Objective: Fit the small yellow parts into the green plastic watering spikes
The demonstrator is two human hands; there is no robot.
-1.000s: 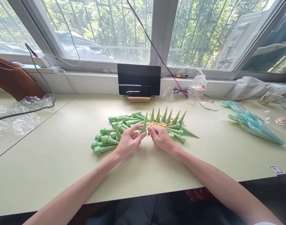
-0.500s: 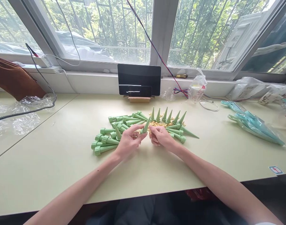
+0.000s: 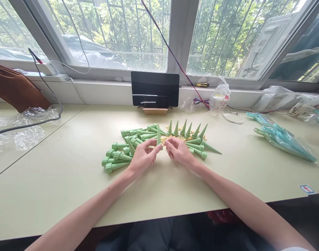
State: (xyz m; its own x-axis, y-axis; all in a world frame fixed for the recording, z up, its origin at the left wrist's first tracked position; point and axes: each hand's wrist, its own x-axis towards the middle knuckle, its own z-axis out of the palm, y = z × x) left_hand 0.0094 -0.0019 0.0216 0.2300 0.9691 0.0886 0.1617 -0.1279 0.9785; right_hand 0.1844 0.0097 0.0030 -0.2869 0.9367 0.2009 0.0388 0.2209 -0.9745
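My left hand (image 3: 144, 156) is closed on the base of a green plant watering spike (image 3: 158, 135), its point turned upward. Just to the right, my right hand (image 3: 179, 150) is pinched, thumb against fingers; whatever it holds is too small to make out. Small yellow plastic pieces (image 3: 172, 137) lie in a pile behind both hands, partly covered by them. More green spikes (image 3: 119, 155) lie heaped on the left, beside my left wrist. Past the yellow pile, a row of green spikes (image 3: 185, 128) stands point up, and a few others (image 3: 198, 150) lie by my right hand.
A black tablet (image 3: 155, 85) with a phone (image 3: 156, 101) in front leans at the back of the table (image 3: 70, 195). Bagged turquoise items (image 3: 285, 139) lie on the right. A plastic-bagged cup (image 3: 220, 99) stands near the window. Clear wrapping (image 3: 25, 132) and a dark cable (image 3: 54, 118) are on the left.
The spike in my left hand has tipped from leaning right to nearly upright and shifted slightly left. My right hand's fingers have drawn a little away from it.
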